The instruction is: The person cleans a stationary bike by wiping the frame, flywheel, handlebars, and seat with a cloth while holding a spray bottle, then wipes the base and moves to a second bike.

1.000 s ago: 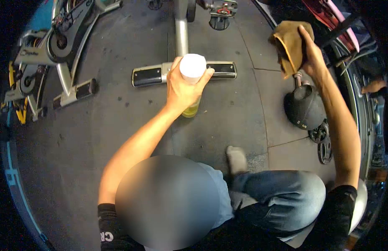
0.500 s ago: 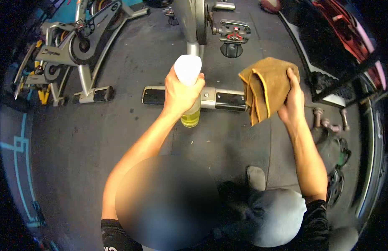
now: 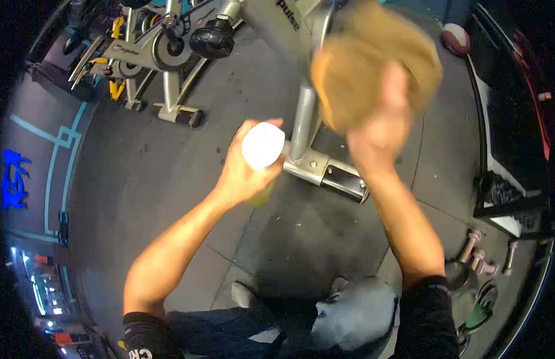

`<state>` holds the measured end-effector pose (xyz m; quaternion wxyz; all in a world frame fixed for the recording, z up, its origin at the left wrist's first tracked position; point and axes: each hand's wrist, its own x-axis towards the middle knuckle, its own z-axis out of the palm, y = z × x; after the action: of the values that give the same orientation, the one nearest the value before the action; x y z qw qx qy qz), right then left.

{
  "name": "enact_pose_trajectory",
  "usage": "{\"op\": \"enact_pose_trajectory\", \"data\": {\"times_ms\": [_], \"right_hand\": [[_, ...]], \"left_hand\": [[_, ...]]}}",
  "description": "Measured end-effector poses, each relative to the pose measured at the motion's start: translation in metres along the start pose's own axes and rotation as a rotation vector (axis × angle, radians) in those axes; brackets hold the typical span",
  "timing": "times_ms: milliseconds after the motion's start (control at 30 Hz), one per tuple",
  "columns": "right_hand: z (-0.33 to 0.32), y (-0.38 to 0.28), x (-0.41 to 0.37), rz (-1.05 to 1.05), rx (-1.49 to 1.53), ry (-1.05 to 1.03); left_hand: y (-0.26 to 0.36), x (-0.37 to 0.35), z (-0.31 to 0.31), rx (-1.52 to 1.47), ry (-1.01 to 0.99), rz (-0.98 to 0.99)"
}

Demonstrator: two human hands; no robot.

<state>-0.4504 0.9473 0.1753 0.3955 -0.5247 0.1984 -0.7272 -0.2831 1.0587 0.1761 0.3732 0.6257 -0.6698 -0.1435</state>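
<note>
My left hand (image 3: pixel 244 164) is wrapped round the neck of a spray bottle, just under its white top (image 3: pixel 263 146). Part of the bottle's yellow-green lower end (image 3: pixel 264 195) shows below the hand. Higher up on the right, my right hand (image 3: pixel 382 122) grips a folded brown cloth (image 3: pixel 355 75) with a yellow edge; both are blurred by motion. The cloth is in front of the exercise bike's frame (image 3: pixel 304 119) and hides part of it. Beneath the hands lies the bike's rear foot bar (image 3: pixel 322 173).
Another exercise bike (image 3: pixel 170 90) stands at the upper left. A black pedal (image 3: pixel 212 39) juts out at the top. Small dumbbells (image 3: pixel 482 261) and weight plates (image 3: pixel 479 311) lie on the right. A red and white ball (image 3: pixel 456 39) is at the upper right.
The view has turned, and the bikes have shifted in it. My right hand has raised the cloth towards the bike frame. My left hand, still round the bottle, appears slightly lower.
</note>
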Motion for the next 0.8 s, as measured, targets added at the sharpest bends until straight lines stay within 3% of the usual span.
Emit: {"op": "enact_pose_trajectory", "data": {"times_ms": [67, 100, 200, 233, 300, 433, 567, 633, 733, 767, 800], "right_hand": [[0.077, 0.031, 0.077, -0.939, -0.413, 0.083], [0.103, 0.010, 0.093, -0.700, -0.228, -0.175], [0.127, 0.033, 0.120, -0.839, -0.401, -0.204], [0.126, 0.047, 0.120, -0.819, -0.334, -0.223], [0.113, 0.083, 0.096, -0.701, -0.395, -0.074], [0.070, 0.166, 0.008, -0.460, -0.617, -0.289], [0.070, 0.153, 0.002, -0.455, -0.454, -0.258], [0.082, 0.132, 0.023, -0.389, -0.272, -0.269], [0.109, 0.065, 0.091, -0.679, -0.420, -0.285], [0.110, 0.047, 0.110, -0.902, -0.415, -0.295], [0.110, 0.054, 0.116, -0.924, -0.431, -0.301]], "left_hand": [[0.014, -0.027, -0.015, -0.018, -0.028, -0.054], [0.019, -0.040, -0.024, 0.000, -0.044, -0.074], [0.041, -0.074, -0.057, 0.079, -0.122, -0.096], [0.048, -0.083, -0.067, 0.107, -0.143, -0.117], [0.064, -0.100, -0.084, 0.082, -0.179, -0.218], [0.075, -0.111, -0.091, 0.040, -0.162, -0.333], [0.073, -0.097, -0.068, 0.007, -0.108, -0.364], [0.064, -0.082, -0.063, 0.068, -0.101, -0.234], [0.062, -0.042, -0.057, -0.035, 0.042, -0.136], [0.061, -0.025, -0.058, -0.010, 0.068, -0.057], [0.067, -0.010, -0.060, 0.031, 0.078, -0.009]]}}
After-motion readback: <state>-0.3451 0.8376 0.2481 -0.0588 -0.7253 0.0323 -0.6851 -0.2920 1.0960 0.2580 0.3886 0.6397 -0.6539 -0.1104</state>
